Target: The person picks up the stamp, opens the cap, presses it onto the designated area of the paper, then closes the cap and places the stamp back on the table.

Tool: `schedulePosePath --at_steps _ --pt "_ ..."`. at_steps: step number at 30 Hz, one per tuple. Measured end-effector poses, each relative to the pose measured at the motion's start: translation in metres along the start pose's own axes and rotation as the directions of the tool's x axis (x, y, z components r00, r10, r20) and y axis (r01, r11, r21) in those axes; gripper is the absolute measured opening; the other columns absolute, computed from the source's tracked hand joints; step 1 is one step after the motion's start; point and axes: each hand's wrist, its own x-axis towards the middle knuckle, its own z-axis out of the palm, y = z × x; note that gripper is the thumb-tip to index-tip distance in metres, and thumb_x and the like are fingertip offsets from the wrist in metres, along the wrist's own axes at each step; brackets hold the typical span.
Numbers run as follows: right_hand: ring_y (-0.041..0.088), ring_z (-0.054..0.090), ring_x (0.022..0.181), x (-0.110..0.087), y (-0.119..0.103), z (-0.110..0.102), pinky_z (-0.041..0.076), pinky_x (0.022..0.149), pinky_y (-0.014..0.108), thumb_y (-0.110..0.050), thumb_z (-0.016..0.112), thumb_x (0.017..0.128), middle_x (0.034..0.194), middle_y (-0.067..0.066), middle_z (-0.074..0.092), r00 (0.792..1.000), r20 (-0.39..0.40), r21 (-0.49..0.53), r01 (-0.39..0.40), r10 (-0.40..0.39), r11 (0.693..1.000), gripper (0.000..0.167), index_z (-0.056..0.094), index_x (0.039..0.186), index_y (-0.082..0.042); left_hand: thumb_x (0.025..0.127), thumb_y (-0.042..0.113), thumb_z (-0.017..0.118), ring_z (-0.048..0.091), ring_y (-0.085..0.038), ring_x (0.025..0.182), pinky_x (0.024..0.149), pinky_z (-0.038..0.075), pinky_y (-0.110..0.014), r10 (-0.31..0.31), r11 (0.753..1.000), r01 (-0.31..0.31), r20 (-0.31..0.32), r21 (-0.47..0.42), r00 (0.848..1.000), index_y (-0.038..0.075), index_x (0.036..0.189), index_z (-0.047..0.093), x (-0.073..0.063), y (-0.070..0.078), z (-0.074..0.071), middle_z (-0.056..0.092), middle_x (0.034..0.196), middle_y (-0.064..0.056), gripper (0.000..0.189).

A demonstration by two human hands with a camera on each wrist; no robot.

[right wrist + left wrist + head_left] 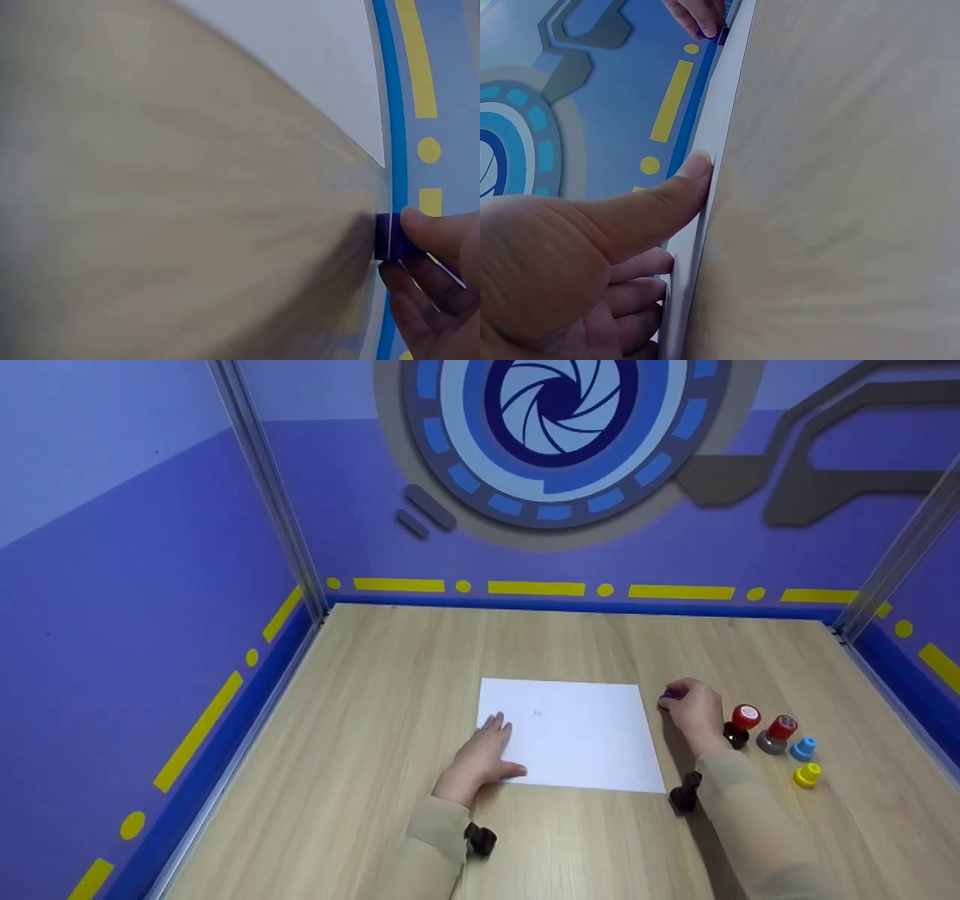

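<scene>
A sheet of white paper (581, 742) lies on the table, with a small faint mark in its upper left part. My left hand (480, 754) rests on the paper's left side, fingers spread and thumb along the near edge. In the left wrist view that thumb (656, 206) lies flat along the paper's rim. Just off the paper's right edge, my right hand (694, 712) pinches a small purple stamp (389, 236) between thumb and fingers. The stamp's base is down at the tabletop in the right wrist view.
Right of my right hand stand two red-topped stamps (782, 727), a small blue stamp (804, 748) and a small yellow stamp (808, 775). Purple-blue panels (345, 532) wall in the wooden table (375, 697) at the back and sides.
</scene>
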Motion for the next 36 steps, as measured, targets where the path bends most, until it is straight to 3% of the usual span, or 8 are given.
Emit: schedulePosePath --at_steps 14,20,25,31,36 --pt "0.049 0.058 0.123 -0.001 0.006 0.000 0.050 0.106 0.058 -0.008 0.072 0.092 0.130 0.034 0.063 0.999 0.004 -0.011 0.032 -0.032 0.999 0.040 0.063 0.128 0.010 0.088 0.031 0.083 0.020 -0.032 0.160 0.132 0.021 -0.046 -0.010 0.999 0.010 0.002 -0.034 1.000 -0.002 0.156 0.039 0.000 -0.001 0.001 0.025 0.170 -0.019 0.088" --pt "0.050 0.055 0.129 0.000 0.006 0.000 0.047 0.112 0.059 -0.008 0.072 0.093 0.135 0.035 0.060 1.000 0.021 -0.006 0.007 -0.007 1.000 0.044 0.060 0.132 0.010 0.088 0.031 0.083 0.020 -0.031 0.160 0.132 0.020 -0.045 -0.014 0.999 0.015 0.003 -0.038 1.000 -0.002 0.156 0.038 0.002 0.000 0.000 0.024 0.170 -0.018 0.088" --pt "0.048 0.057 0.127 -0.002 0.005 -0.001 0.051 0.108 0.057 -0.009 0.071 0.094 0.136 0.034 0.059 0.999 0.041 0.006 -0.013 0.013 1.000 0.048 0.056 0.137 0.008 0.088 0.030 0.083 0.020 -0.031 0.160 0.132 0.020 -0.046 -0.015 0.999 0.015 0.001 -0.038 1.000 -0.002 0.156 0.039 0.001 0.000 0.000 0.024 0.170 -0.018 0.087" --pt "0.043 0.061 0.121 -0.011 -0.001 -0.007 0.060 0.099 0.050 -0.011 0.069 0.098 0.143 0.031 0.054 0.997 0.048 0.045 -0.060 0.058 0.997 0.054 0.049 0.146 0.003 0.088 0.029 0.083 0.020 -0.031 0.160 0.132 0.020 -0.046 -0.016 0.999 0.016 -0.001 -0.041 1.000 -0.002 0.156 0.038 0.001 0.000 0.000 0.024 0.170 -0.018 0.087" --pt "0.043 0.056 0.128 -0.026 -0.006 -0.018 0.054 0.105 0.054 -0.014 0.065 0.100 0.145 0.028 0.055 0.999 -0.008 0.087 -0.043 0.044 0.995 0.052 0.050 0.147 0.002 0.088 0.030 0.083 0.021 -0.032 0.160 0.132 0.021 -0.046 -0.010 0.999 0.010 -0.001 -0.042 1.000 -0.002 0.155 0.039 0.000 -0.001 0.000 0.024 0.170 -0.019 0.087"
